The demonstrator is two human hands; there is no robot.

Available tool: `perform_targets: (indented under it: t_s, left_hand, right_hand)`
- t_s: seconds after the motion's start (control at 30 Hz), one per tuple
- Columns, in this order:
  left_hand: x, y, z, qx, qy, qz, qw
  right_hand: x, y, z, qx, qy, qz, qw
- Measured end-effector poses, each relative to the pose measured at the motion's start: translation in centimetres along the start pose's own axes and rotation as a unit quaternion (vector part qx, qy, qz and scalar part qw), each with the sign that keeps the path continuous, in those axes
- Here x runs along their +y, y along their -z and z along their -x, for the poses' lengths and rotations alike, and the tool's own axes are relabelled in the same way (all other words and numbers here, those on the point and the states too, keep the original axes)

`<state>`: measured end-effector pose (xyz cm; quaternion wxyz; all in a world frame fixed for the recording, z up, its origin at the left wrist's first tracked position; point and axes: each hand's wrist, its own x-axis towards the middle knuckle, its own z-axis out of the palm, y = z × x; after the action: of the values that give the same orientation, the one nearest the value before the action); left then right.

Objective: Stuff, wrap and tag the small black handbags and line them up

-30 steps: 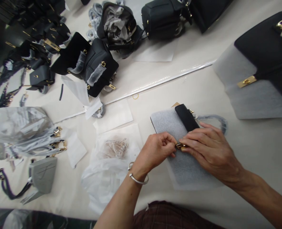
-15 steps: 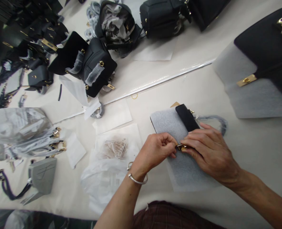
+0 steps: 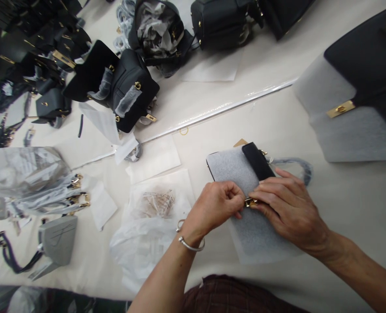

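Note:
A small black bag wrapped in grey foam sheet lies in front of me on the white table. Both hands meet at its gold clasp. My left hand is closed in a pinch on the clasp from the left. My right hand lies over the bag's strap flap, its fingertips pressed on the clasp from the right. A foam-wrapped handle sticks out behind my right hand.
A large black bag on grey foam sits at the right. Several black bags crowd the far left and back. Clear plastic bags of gold hardware and wrapped parts lie at the left. A grey pouch rests near the front left edge.
Both hands stay on the clasp with only slight finger shifts. The view has drifted a little.

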<state>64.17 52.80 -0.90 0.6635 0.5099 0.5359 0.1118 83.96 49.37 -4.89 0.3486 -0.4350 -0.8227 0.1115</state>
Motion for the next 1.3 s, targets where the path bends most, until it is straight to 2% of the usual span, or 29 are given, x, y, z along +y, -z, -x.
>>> perform_targets:
  t_s: [0.33,0.5,0.6,0.7,0.8,0.9,1.03,1.17,1.3]
  left_hand:
    - [-0.5,0.1,0.3,0.002,-0.006,0.040,0.999]
    - [-1.0,0.0,0.9,-0.017,-0.035,0.062,0.997]
    - [-1.6,-0.5,1.3,0.036,-0.097,0.002,0.995]
    - [-2.1,-1.1,1.2,0.116,-0.198,-0.127,0.965]
    - [-2.5,-1.4,0.9,0.131,-0.256,-0.192,0.938]
    - [-2.9,-1.4,0.7,0.146,-0.274,-0.166,0.936]
    - [-3.1,-1.3,0.9,0.175,-0.249,-0.129,0.944]
    - [-3.0,-1.4,1.2,0.187,-0.251,-0.184,0.932]
    - [-2.9,-1.5,1.2,0.193,-0.287,-0.217,0.913]
  right_hand:
    - [0.2,0.1,-0.4,-0.022,-0.006,-0.009,1.000]
    - [0.4,0.2,-0.6,-0.026,-0.011,-0.020,0.999]
    - [0.5,0.2,-0.7,-0.025,-0.017,-0.027,0.999]
    - [0.5,0.1,-0.7,-0.018,-0.021,-0.037,0.999]
    - [0.6,-0.1,-0.7,-0.011,-0.027,-0.045,0.999]
    - [0.6,-0.1,-0.6,-0.008,-0.028,-0.054,0.998]
    - [0.5,-0.1,-0.6,-0.008,-0.028,-0.056,0.998]
    - [0.5,-0.2,-0.6,-0.009,-0.030,-0.054,0.998]
    - [0.6,-0.2,-0.5,-0.010,-0.029,-0.053,0.998]
